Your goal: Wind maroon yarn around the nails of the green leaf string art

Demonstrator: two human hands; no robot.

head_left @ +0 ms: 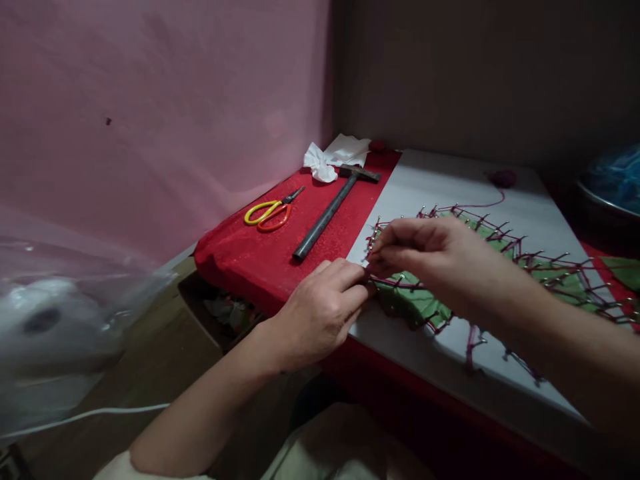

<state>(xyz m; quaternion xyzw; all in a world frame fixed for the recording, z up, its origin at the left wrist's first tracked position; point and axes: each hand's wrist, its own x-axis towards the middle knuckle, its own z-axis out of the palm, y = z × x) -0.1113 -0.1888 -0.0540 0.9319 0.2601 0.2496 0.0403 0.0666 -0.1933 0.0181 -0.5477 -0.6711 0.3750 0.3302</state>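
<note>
Head view: magenta yarn (481, 205) laces nails on the white board (440, 175); at its left edge, the right hand (435, 241) is pinched, apparently on yarn, the left hand (327, 303) curled, grip unclear. Even tension between the 2 should help.

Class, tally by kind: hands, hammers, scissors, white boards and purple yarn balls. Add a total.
Left hand and right hand: 2
Hammer: 1
Scissors: 1 pair
White board: 1
Purple yarn ball: 1
Total: 6
</note>
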